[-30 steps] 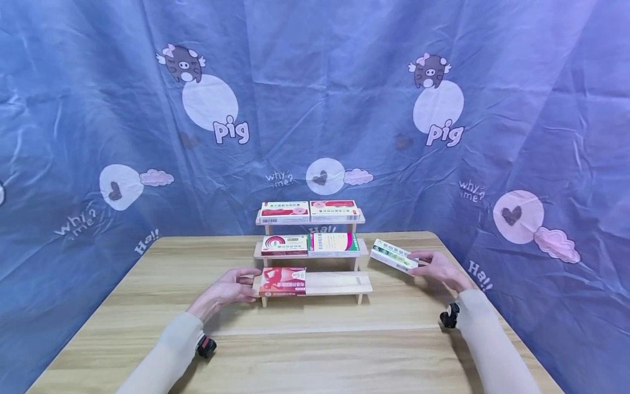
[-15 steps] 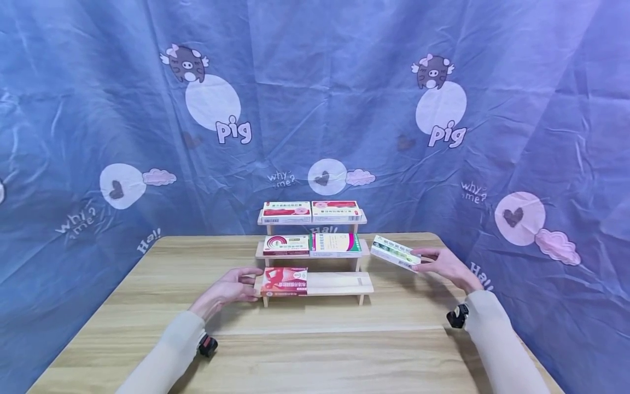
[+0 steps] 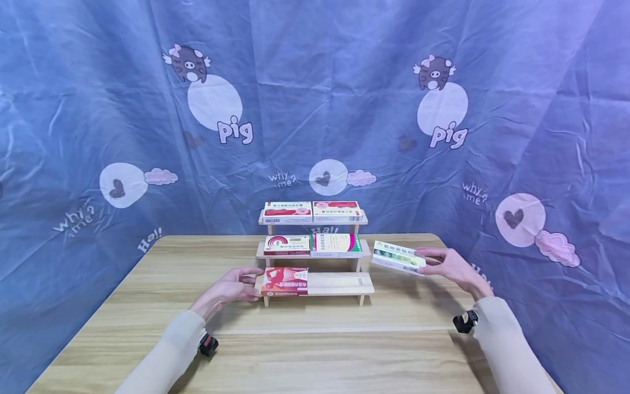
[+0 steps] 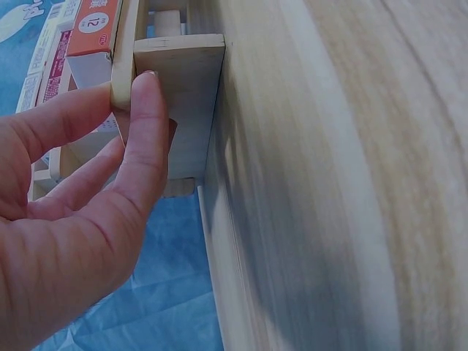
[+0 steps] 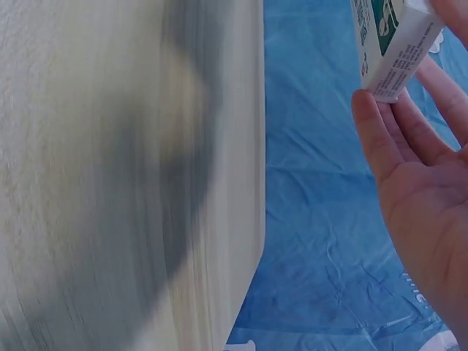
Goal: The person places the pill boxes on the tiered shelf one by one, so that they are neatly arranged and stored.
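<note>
My left hand (image 3: 228,290) pinches the left end of the lowest board of a three-tier wooden display stand (image 3: 339,282). In the left wrist view, thumb and finger (image 4: 150,110) grip that board's edge beside a red medicine box (image 4: 93,29). That red box (image 3: 285,282) lies on the bottom tier's left half. To the right of the stand, my right hand (image 3: 455,271) holds a white-and-green medicine box (image 3: 397,257) by its right end, raised above the table. The right wrist view shows the white box's end (image 5: 402,62) between thumb and fingers.
Two red-and-white boxes, one of them the left box (image 3: 287,212), lie on the top tier. A maroon-and-white box (image 3: 287,245) and a green-and-pink box (image 3: 336,244) share the middle tier. The wooden table (image 3: 315,350) meets a blue printed curtain (image 3: 315,109).
My right hand has shifted a little to the right with the white-and-green box, whose tilt has changed slightly. The left hand keeps its hold on the stand.
</note>
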A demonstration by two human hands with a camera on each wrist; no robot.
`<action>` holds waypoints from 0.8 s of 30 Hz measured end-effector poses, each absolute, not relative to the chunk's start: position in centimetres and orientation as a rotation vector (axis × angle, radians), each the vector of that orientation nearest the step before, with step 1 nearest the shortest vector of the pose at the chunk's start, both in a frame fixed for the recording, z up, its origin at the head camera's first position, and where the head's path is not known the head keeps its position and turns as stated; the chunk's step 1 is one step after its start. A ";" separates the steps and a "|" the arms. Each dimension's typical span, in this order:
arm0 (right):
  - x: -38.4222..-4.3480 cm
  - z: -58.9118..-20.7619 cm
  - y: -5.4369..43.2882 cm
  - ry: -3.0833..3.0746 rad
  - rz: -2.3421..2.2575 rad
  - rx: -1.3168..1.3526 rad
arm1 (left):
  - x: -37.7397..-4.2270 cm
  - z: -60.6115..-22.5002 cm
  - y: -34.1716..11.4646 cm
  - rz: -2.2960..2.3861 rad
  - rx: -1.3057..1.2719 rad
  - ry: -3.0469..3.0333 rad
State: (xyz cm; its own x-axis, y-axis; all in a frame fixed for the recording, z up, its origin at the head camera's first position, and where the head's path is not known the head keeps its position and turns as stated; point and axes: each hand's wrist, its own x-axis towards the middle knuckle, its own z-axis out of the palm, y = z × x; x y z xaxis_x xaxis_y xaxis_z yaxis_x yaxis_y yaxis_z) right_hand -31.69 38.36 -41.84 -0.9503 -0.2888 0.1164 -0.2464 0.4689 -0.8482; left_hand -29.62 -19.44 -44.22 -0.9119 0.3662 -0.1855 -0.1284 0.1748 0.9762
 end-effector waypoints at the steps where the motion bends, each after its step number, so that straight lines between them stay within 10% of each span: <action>1: -31.6 -41.8 38.5 2.650 -1.517 -0.502 | -29.6 -44.2 -19.4 1.788 0.223 2.078; 24: -31.2 -42.4 37.2 2.445 -1.369 -0.907 | -29.5 -43.9 -19.3 1.788 0.171 2.072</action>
State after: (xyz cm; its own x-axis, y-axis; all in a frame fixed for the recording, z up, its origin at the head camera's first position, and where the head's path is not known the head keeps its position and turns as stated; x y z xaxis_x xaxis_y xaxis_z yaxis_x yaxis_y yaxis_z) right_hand -31.20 37.23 -42.42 -0.7932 -0.5966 0.1217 -0.4155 0.3843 -0.8244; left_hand -29.54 -19.32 -43.94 -0.9136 0.3443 -0.2162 -0.1634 0.1758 0.9708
